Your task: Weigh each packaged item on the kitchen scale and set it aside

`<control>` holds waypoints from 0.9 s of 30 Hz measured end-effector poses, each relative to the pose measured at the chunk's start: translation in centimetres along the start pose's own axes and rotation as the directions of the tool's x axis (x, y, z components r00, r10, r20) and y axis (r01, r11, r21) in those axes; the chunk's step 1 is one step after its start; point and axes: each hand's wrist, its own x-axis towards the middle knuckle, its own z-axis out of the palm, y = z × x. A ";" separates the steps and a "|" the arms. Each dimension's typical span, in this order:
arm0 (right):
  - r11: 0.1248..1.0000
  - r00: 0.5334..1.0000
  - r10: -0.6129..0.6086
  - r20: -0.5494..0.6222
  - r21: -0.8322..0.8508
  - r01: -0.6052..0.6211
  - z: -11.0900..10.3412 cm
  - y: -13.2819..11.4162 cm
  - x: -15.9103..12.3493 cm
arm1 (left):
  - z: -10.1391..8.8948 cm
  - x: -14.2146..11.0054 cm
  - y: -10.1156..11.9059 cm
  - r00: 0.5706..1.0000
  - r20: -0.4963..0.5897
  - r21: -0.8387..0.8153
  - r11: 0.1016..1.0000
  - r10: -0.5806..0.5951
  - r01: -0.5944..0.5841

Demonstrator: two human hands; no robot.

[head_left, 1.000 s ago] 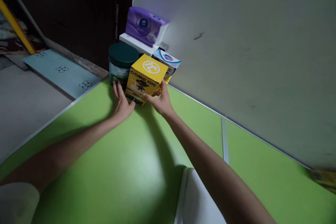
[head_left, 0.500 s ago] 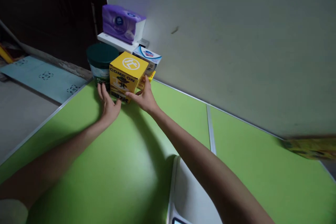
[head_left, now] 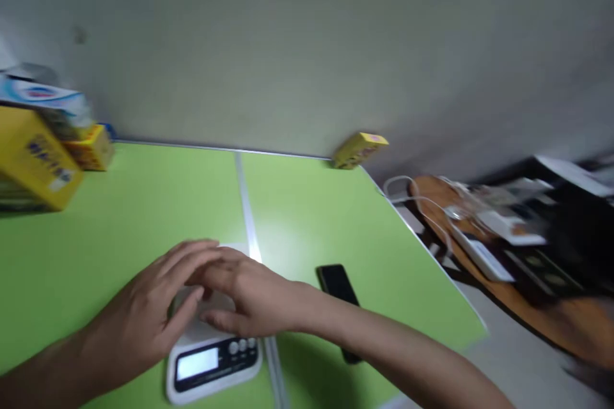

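Observation:
A white digital scale (head_left: 215, 383) with a lit display and buttons sits on the green table (head_left: 158, 192). Over its platform, my left hand (head_left: 156, 300) stretches its fingers, thumb apart, with nothing visible in it. My right hand (head_left: 247, 297) meets it from the other side, thumb apart from the bent fingers and no object showing between them. The two hands overlap, so some right fingertips are hidden. Whether they touch the platform I cannot tell. A black phone (head_left: 338, 284) lies to the right, partly behind my right forearm.
At the left edge are a large yellow box (head_left: 36, 160), a white and blue box (head_left: 48, 94) and a small yellow box (head_left: 98, 147). Another yellow box (head_left: 357, 150) stands by the wall. Beyond the table's right edge, a brown surface (head_left: 566, 332) holds cables and a power strip (head_left: 484, 259).
The view has swung right. Both hands have left the large yellow box, which stays on the table at the left, and come together over the scale.

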 end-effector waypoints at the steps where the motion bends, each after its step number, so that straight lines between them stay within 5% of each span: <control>1: 0.999 0.999 0.040 0.005 0.011 -0.040 -0.5 0.2 -1.9 | 0.8 1.2 1.2 0.994 0.112 -0.024 1.000 0.020 -0.017; 5: 0.950 0.966 0.259 -0.006 0.183 -0.254 -2.7 3.3 -9.9 | 4.7 7.8 4.6 0.856 0.516 -0.059 0.998 0.028 0.004; 8: 0.864 0.868 0.423 -0.261 0.403 -0.301 -3.8 8.2 -15.1 | 9.3 14.4 5.5 0.823 0.566 -0.095 0.995 0.048 0.008; 10: 0.775 0.673 0.574 -0.467 0.575 -0.262 -4.5 12.5 -17.6 | 13.1 18.9 5.2 0.874 0.481 -0.092 0.995 0.072 -0.031; 12: 0.685 0.388 0.710 -0.588 0.705 -0.185 -5.6 17.0 -19.6 | 17.1 23.0 4.4 0.909 0.408 -0.061 0.996 0.089 -0.070; 14: 0.644 0.152 0.765 -0.626 0.751 -0.148 -7.2 21.4 -21.3 | 20.8 26.3 3.4 0.927 0.356 -0.027 0.992 0.122 -0.120; 18: 0.614 -0.120 0.764 -0.635 0.771 -0.172 -11.5 29.3 -24.1 | 25.1 30.0 1.5 0.952 0.253 0.053 0.980 0.172 -0.191; 22: 0.609 -0.233 0.735 -0.637 0.771 -0.188 -15.6 36.1 -25.5 | 26.0 30.4 0.5 0.973 0.145 0.097 0.976 0.178 -0.193; 27: 0.641 -0.324 0.653 -0.685 0.727 -0.244 -19.7 42.6 -25.6 | 25.9 30.0 0.8 0.954 0.200 0.122 0.961 0.221 -0.248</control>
